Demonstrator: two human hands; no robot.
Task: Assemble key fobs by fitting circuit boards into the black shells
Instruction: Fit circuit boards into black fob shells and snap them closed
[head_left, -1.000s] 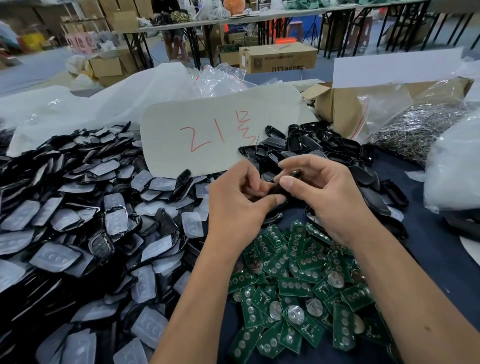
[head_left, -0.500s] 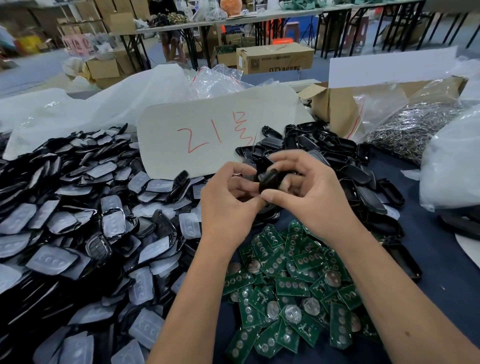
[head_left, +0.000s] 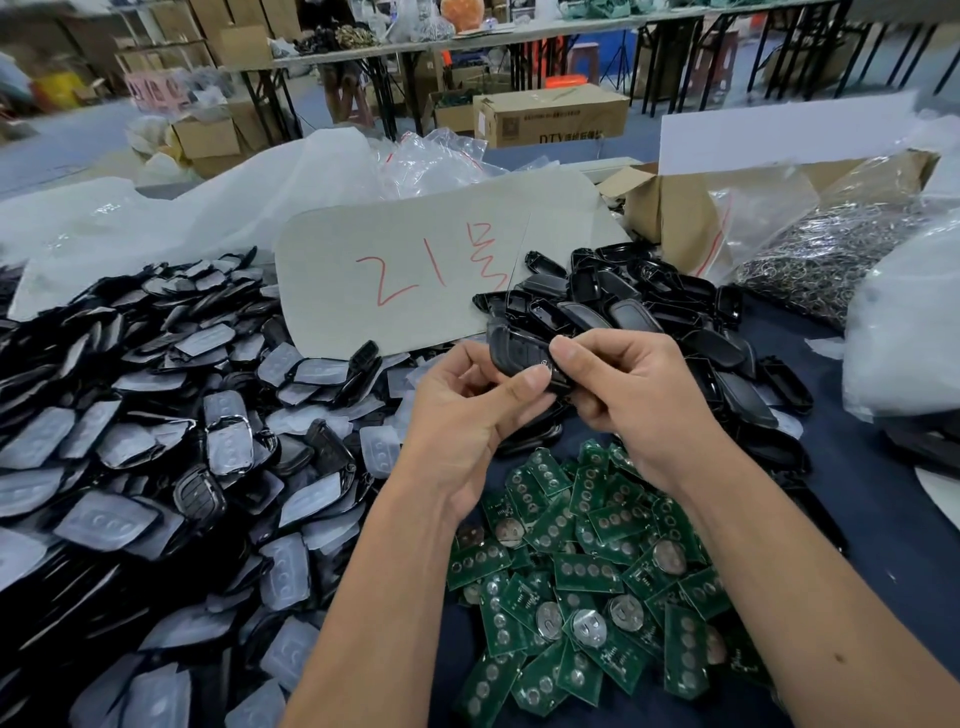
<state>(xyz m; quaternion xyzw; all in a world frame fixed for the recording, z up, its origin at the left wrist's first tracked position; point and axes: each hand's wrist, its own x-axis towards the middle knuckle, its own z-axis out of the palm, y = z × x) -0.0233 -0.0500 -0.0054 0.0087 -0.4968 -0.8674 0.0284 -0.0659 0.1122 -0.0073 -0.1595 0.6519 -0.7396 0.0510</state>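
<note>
both hands, left (head_left: 467, 415) and right (head_left: 634, 395), pinch 1 black shell (head_left: 514, 353).

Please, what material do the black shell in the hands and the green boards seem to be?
Black shell: probably moulded plastic, semi-gloss, with soft highlights on its curved back. Green boards: likely fibreglass circuit laminate, green coated, carrying round silvery metal pads and discs.

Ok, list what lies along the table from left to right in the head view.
Pile of film-covered fob parts → card marked 21 → left hand → held black shell → right hand → box of metal rings → white bag
</note>
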